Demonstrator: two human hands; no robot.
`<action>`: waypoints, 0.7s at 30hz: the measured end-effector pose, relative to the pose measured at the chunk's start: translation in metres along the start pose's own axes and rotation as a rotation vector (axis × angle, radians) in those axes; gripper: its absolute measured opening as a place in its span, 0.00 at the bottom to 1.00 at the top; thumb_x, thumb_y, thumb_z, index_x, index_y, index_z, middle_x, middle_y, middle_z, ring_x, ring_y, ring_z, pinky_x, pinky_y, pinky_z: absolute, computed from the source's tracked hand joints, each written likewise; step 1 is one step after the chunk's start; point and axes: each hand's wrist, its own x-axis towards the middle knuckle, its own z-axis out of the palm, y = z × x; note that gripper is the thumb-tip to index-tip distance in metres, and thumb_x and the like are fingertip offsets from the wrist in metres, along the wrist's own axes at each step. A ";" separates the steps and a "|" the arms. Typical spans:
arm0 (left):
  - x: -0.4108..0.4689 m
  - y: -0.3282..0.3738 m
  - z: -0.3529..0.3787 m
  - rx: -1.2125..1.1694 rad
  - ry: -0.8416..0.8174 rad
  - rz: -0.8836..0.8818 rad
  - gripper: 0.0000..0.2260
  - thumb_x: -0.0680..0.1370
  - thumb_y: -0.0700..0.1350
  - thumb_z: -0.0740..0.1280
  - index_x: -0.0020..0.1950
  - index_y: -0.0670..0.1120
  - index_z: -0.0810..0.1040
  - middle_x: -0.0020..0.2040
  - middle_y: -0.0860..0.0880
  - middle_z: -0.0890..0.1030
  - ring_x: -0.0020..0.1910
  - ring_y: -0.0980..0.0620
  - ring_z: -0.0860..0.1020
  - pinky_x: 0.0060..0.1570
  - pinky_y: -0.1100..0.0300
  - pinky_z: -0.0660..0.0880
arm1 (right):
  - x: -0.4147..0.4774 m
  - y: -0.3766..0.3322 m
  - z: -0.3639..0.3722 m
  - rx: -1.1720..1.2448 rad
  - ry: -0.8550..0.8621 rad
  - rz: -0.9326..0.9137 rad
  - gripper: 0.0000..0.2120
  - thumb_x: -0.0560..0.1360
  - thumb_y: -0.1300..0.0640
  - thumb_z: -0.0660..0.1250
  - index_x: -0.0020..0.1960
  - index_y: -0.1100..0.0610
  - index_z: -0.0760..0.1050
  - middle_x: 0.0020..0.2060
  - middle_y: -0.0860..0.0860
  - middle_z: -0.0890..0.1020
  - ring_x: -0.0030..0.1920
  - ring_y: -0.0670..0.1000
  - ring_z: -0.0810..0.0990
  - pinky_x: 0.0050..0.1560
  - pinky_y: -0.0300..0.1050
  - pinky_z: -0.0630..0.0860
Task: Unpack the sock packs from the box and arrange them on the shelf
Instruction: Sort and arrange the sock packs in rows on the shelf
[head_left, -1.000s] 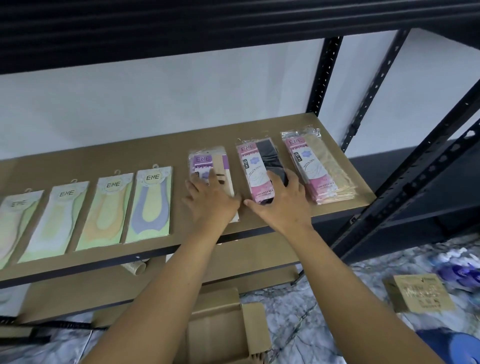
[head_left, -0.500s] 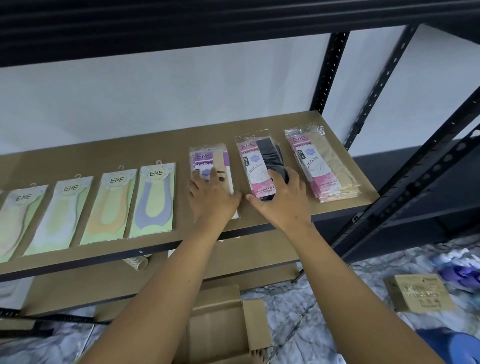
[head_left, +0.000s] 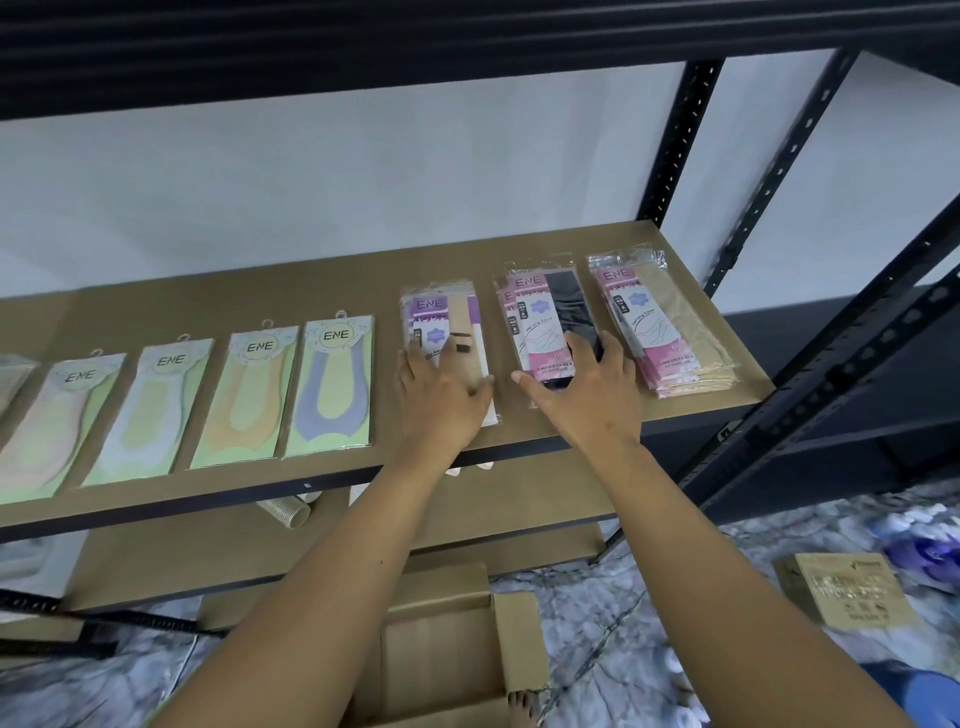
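Soft, even light brightens the white wall (head_left: 311, 208) and the shelf (head_left: 260, 301); the space underneath is dim. Clear wrappers on the right sock packs (head_left: 670, 332) glint faintly. Frame posts (head_left: 680, 140) bow near the edges, and the floor (head_left: 613, 639) is blurred.

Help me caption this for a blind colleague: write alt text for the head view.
Two hands rest on sock packs on a shelf: the left hand on a purple pack, the right hand on a black pack. A beige pack lies to their right, green packs in a row to the left; a box sits below.
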 end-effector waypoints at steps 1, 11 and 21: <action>0.000 0.001 0.000 0.003 -0.008 -0.002 0.35 0.78 0.64 0.64 0.80 0.49 0.59 0.79 0.35 0.55 0.79 0.34 0.53 0.77 0.40 0.56 | 0.000 -0.001 -0.001 -0.013 -0.018 0.014 0.45 0.68 0.21 0.62 0.75 0.48 0.66 0.75 0.60 0.66 0.73 0.64 0.68 0.68 0.59 0.71; 0.005 0.003 0.001 -0.036 -0.078 -0.037 0.35 0.79 0.65 0.61 0.81 0.50 0.58 0.80 0.35 0.52 0.80 0.34 0.51 0.77 0.39 0.53 | 0.006 -0.011 -0.007 -0.042 -0.104 0.071 0.40 0.68 0.28 0.66 0.73 0.47 0.65 0.75 0.57 0.66 0.71 0.63 0.70 0.65 0.60 0.73; 0.016 0.031 -0.028 -0.272 0.079 0.186 0.27 0.82 0.50 0.63 0.79 0.42 0.63 0.78 0.40 0.63 0.78 0.42 0.59 0.77 0.46 0.58 | 0.017 -0.019 -0.030 0.059 -0.119 0.095 0.40 0.75 0.25 0.55 0.78 0.49 0.62 0.78 0.58 0.64 0.78 0.63 0.61 0.74 0.64 0.65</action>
